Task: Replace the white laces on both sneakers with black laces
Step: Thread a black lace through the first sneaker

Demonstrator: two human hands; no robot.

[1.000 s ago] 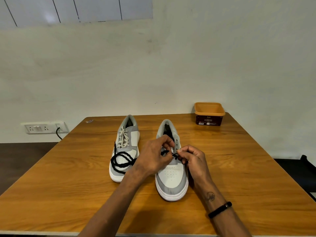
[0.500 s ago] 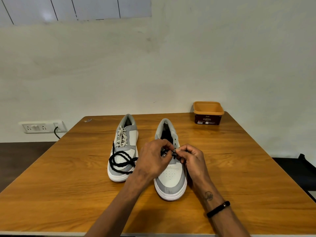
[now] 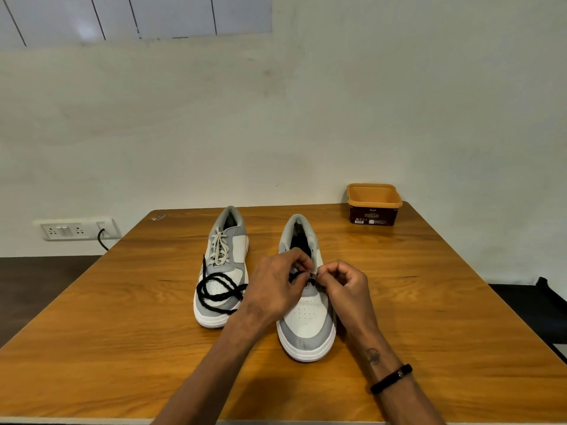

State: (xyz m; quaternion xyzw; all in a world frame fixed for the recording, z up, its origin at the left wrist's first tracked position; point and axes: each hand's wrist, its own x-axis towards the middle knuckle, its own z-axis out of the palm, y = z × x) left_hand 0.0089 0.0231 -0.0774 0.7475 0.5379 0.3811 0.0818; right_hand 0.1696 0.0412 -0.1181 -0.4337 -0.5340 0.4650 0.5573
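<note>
Two grey and white sneakers stand side by side on the wooden table (image 3: 122, 332), toes toward me. The left sneaker (image 3: 225, 250) carries white laces (image 3: 219, 246), and a loose black lace (image 3: 214, 289) lies coiled over its toe. The right sneaker (image 3: 306, 320) has no white lace. My left hand (image 3: 276, 286) and my right hand (image 3: 345, 286) meet over its lower eyelets, both pinching a black lace (image 3: 302, 276) there. Most of that lace is hidden under my fingers.
An open orange tub (image 3: 374, 204) with a dark label stands at the table's far right corner. A small scrap (image 3: 158, 217) lies at the far left corner. A wall socket strip (image 3: 73, 230) with a cable sits left of the table.
Both hands stay over the right sneaker's eyelets, with small finger movements on the black lace. The sneakers have not moved.
</note>
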